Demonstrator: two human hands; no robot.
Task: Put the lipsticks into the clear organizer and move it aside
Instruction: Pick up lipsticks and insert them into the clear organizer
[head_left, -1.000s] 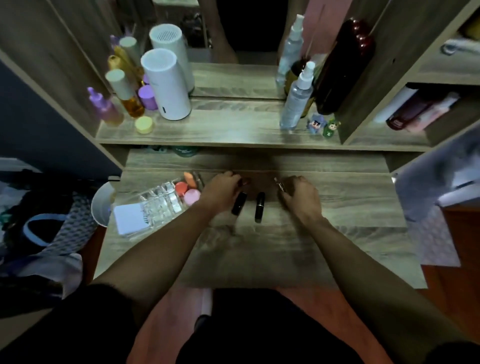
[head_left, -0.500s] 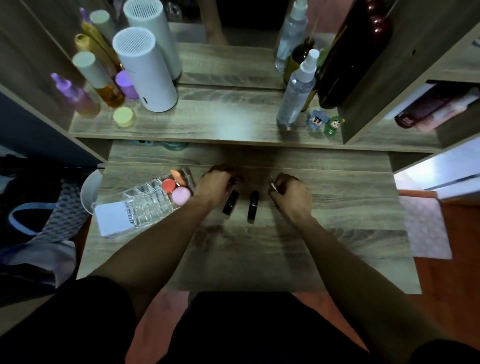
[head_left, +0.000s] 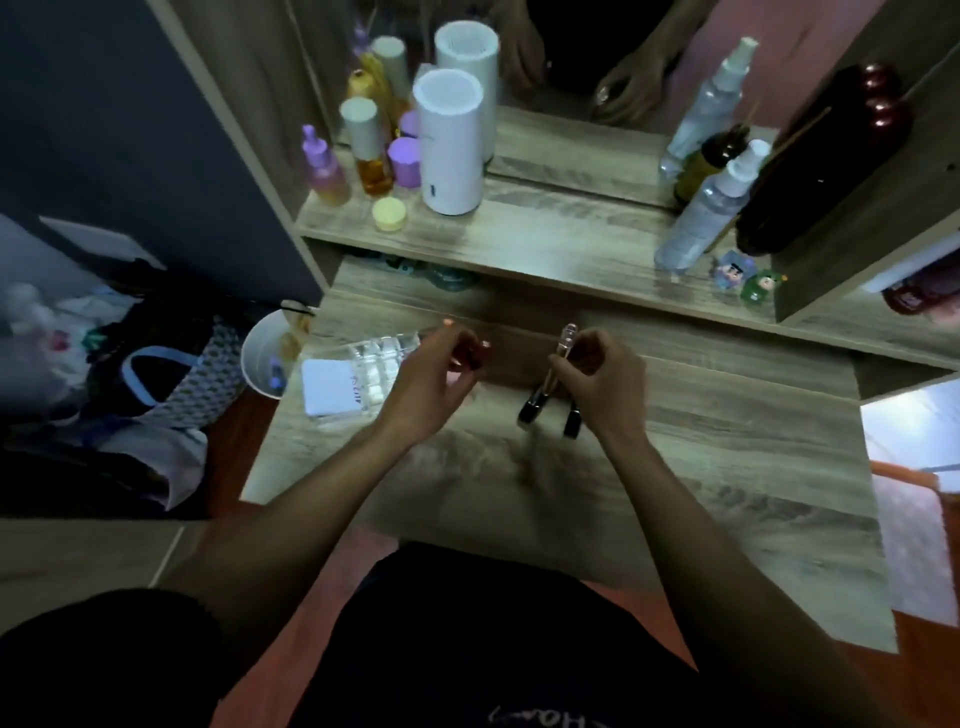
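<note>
The clear organizer (head_left: 375, 352) lies at the left of the wooden table (head_left: 727, 467), a white card (head_left: 332, 387) resting on its near end. My left hand (head_left: 428, 379) hovers just right of the organizer, shut on a small reddish lipstick (head_left: 471, 356). My right hand (head_left: 602, 382) is at the table's middle and pinches a thin clear-tipped lip tube (head_left: 565, 340), held upright. Two black lipsticks (head_left: 530, 410) (head_left: 571, 422) lie side by side on the table under and beside my right hand.
A raised shelf (head_left: 545, 244) behind carries a white cylinder (head_left: 451, 145), purple and amber bottles (head_left: 371, 150), a yellow jar (head_left: 389, 214), spray bottles (head_left: 701, 218) and small figurines (head_left: 748, 278). A white cup (head_left: 262, 358) sits off the table's left edge, above bags on the floor.
Both hands have lifted off the table. The left now holds a reddish lipstick up near the organizer, and the right has raised the thin tube. The camera view has shifted left.
</note>
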